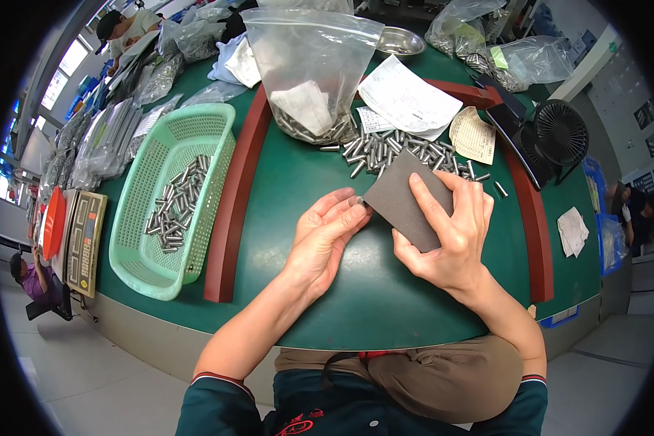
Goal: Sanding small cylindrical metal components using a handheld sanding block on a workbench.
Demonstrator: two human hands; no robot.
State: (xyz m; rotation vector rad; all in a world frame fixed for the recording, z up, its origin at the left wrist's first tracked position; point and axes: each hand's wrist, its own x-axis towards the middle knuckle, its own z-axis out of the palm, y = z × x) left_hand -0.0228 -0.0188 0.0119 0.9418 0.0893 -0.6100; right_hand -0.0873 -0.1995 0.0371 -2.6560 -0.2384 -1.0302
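My right hand (454,231) grips a dark grey rectangular block (405,202) that looks like a sanding sponge, fingers on top and thumb along its near edge. Its left corner touches or nearly touches the tip of a small metal pin (360,201). That pin is pinched between thumb and fingers of my left hand (327,236), which hides most of it. Just beyond the block lies a loose pile of short shiny metal pins (374,151). More pins (173,211) lie in a green plastic basket (134,272) on the left.
Red rails (232,218) border the green table (327,312). A clear bag (309,65) of pins, papers (407,94) and a metal bowl (401,42) lie at the back. Right are a black fan (562,132) and cloth (572,232); left, a scale (87,243). Other people work farther off.
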